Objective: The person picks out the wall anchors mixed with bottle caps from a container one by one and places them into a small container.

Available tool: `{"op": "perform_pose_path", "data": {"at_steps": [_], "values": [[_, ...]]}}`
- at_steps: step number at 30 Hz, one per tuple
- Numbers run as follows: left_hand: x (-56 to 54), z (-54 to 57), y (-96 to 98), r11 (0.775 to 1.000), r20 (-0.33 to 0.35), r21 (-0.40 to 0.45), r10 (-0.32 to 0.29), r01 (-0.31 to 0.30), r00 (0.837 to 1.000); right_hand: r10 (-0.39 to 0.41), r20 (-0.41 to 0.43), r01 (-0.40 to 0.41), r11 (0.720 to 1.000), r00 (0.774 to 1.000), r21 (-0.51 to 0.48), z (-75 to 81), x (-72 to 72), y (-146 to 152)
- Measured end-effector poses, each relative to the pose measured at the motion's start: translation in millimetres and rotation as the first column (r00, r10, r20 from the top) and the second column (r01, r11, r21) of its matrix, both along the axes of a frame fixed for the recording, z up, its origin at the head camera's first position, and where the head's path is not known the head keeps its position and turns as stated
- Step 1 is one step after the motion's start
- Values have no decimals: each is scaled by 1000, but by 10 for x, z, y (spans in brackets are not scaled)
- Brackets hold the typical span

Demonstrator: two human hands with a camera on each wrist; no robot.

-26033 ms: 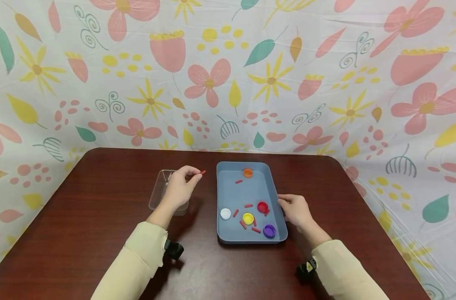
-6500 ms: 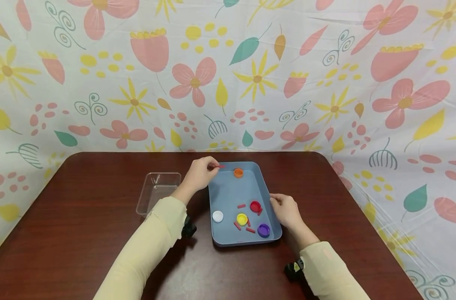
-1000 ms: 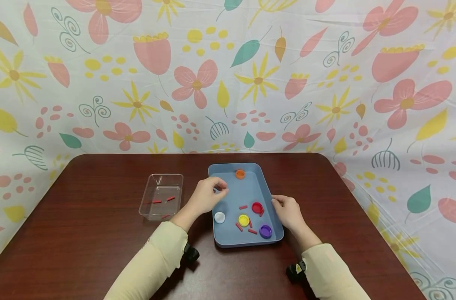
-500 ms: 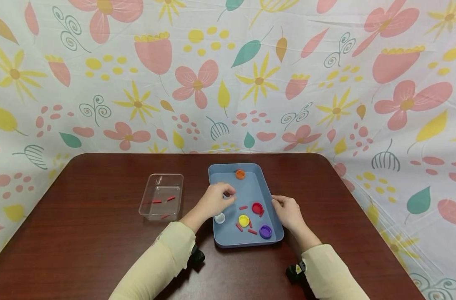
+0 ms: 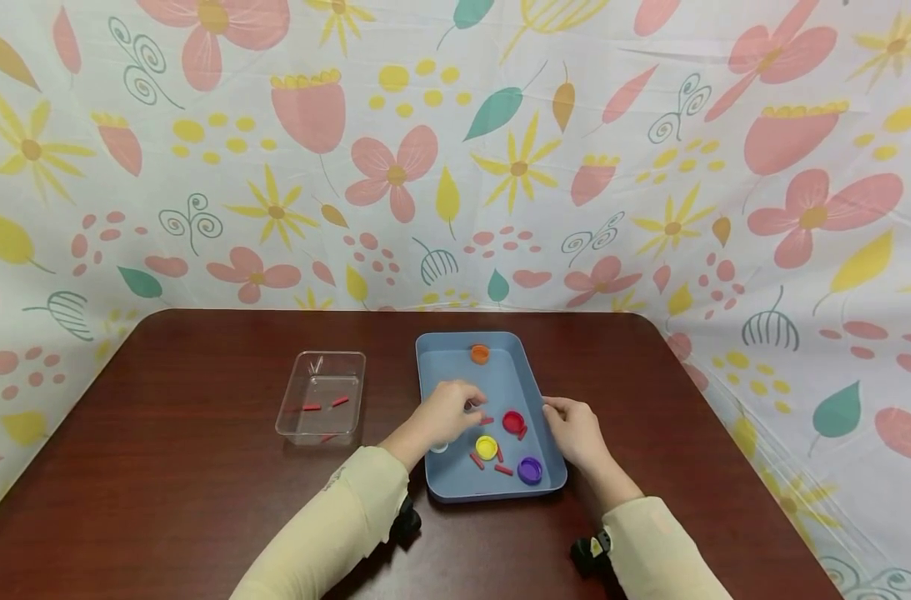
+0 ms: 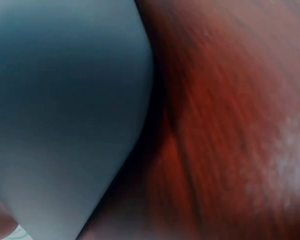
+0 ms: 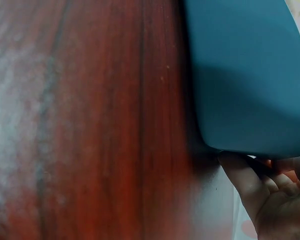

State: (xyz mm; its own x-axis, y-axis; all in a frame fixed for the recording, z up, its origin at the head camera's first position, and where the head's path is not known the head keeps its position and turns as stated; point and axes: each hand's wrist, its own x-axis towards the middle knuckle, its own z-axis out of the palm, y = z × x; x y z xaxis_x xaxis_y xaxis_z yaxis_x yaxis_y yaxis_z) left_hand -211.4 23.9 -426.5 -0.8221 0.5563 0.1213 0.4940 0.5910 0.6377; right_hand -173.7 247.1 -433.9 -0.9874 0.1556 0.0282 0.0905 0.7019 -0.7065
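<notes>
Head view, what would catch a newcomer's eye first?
Most likely the flowered cloth filling the upper half behind the dark table. Then the blue-grey tray just right of center, scattered with round caps and red sticks, the left hand over it and the right hand at its right side.

A strip of desk [image 5: 391, 367] between the clear box [image 5: 327, 387] and the tray [image 5: 503, 379] gives a way through from the far side; its near end is barred by the left forearm [image 5: 402, 442]. The tray's raised walls block a sideways approach, so entry is from above. Inside, there is room between the orange cap [image 5: 480, 354] and the left hand [image 5: 446, 414], but the near half is crowded with caps and red sticks [image 5: 503, 470]. The right hand [image 5: 581, 429] blocks the right wall. Patterned cloth [image 5: 395, 275] hangs behind.
</notes>
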Motion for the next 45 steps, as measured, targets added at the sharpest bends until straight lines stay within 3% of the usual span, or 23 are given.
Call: {"op": "perform_pose_path", "data": {"at_steps": [13,22,31,36,45], "values": [[13,-36,105,980,-115,-198,-24,0,993,9,-20,-9,1000,1000,-5,6,3,-9],[0,-89,101,975,-88,-219,15,-35,996,10,-18,-10,1000,1000,1,5,-10,1],[22,-109,102,965,-114,-257,31,-60,993,6,-7,-7,1000,1000,-22,-31,11,2],[41,-117,97,966,-133,-249,31,-63,991,2,-18,-2,1000,1000,-19,-32,21,-2],[39,-112,75,988,-92,-128,79,-90,993,11,-27,-12,1000,1000,-13,-25,16,3]]}}
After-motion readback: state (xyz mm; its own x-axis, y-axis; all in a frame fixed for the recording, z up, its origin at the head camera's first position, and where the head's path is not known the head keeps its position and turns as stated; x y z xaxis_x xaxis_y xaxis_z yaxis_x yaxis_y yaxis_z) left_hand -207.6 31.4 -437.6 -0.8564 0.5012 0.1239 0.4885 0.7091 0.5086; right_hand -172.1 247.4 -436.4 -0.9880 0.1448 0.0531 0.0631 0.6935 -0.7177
